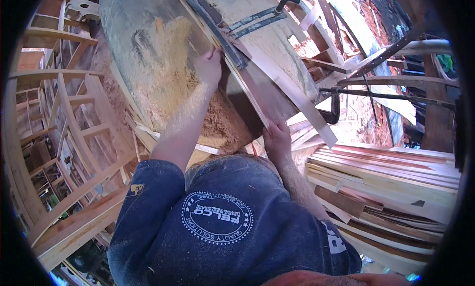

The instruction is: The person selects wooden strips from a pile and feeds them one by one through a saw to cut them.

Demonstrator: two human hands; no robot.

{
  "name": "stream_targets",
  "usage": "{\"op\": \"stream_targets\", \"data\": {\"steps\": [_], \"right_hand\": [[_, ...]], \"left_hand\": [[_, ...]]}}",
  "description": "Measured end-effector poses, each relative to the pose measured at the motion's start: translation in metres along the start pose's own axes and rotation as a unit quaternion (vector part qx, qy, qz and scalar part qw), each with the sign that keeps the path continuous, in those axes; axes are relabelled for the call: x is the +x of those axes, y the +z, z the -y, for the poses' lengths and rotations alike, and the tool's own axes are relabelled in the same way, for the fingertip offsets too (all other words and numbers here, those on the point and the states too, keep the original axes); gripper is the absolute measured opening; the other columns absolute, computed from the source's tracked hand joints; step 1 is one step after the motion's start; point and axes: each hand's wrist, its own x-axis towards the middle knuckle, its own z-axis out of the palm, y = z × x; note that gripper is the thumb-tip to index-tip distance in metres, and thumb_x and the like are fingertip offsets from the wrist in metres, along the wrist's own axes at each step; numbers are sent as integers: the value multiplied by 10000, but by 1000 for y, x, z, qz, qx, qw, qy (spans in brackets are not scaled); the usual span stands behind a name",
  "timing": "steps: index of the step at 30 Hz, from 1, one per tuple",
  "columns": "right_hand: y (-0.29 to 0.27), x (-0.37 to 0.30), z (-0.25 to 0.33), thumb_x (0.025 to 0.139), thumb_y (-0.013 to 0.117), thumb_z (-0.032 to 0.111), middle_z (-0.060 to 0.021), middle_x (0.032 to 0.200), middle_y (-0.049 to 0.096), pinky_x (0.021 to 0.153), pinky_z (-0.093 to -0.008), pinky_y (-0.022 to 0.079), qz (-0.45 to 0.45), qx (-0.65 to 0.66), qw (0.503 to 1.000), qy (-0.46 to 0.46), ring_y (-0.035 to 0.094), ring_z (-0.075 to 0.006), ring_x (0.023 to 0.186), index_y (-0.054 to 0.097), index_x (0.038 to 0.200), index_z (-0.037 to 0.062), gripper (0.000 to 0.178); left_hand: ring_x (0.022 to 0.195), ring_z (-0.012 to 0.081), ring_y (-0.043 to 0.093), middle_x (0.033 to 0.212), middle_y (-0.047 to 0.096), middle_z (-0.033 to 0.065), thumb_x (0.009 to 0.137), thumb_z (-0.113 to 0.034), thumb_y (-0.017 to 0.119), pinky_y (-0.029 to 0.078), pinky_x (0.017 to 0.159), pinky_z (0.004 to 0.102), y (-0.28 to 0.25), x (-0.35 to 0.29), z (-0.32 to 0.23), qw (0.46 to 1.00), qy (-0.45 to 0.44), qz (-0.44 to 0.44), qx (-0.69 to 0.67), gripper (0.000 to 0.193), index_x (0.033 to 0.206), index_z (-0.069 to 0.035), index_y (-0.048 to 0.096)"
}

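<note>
A long, thin wooden strip [246,90] runs diagonally over a worn work table [116,19]. My left hand [209,68] is closed on the strip about halfway along it, fingertips at its edge. At the near end, by the table's front edge, my right hand [277,136] grips the same strip, thumb on top. A dark metal bar [217,32] lies along the strip's right side. Heaped sawdust [170,63] covers the tabletop left of the strip and partly dusts my left forearm. Whatever lies beneath the strip is hidden.
A pale flat board [292,90] slants across the table's right side, with a metal clamp [333,108] beyond it. Stacked wooden planks [386,172] lie at the right. Wooden frames [74,122] stand at the left. A metal bar frame [257,23] sits on the far tabletop.
</note>
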Motion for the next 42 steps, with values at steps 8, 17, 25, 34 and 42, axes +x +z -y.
{"op": "stream_targets", "data": {"steps": [8,17,25,34,42], "right_hand": [[-45,-87,-20,887,726,63,-151,933,631,762,-421,534,30,19,996,87,643,-322,830,712,1218,61,331],[-10,0,22,943,715,163,-133,908,650,684,-368,524,-2,64,997,43,635,-244,725,738,1159,19,261],[15,37,24,956,709,197,-145,863,653,659,-391,506,-21,55,997,40,631,-277,711,749,1143,30,253],[22,46,29,965,705,227,-133,851,639,653,-387,496,-20,67,996,55,624,-272,712,753,1148,42,265],[22,56,34,970,701,218,-148,885,643,682,-385,507,-18,69,997,40,638,-284,751,741,1141,2,278]], "left_hand": [[864,87,627,907,745,115,981,-287,687,518,805,288,9,-156,4,994,10,63,91,446,1284,39,659],[754,76,624,842,698,-7,978,-109,684,522,677,264,2,-49,9,996,-17,51,-75,256,1147,82,709],[887,119,702,1084,733,41,1002,-56,630,615,731,280,-7,-4,-11,970,-153,116,-150,290,1280,1,686],[843,127,717,1107,733,42,1001,-48,617,617,714,273,-9,12,-14,966,-160,119,-163,323,1315,13,657],[883,109,710,1111,735,31,1001,-49,619,611,703,256,-10,23,-13,974,-128,109,-150,321,1314,8,661]]}}
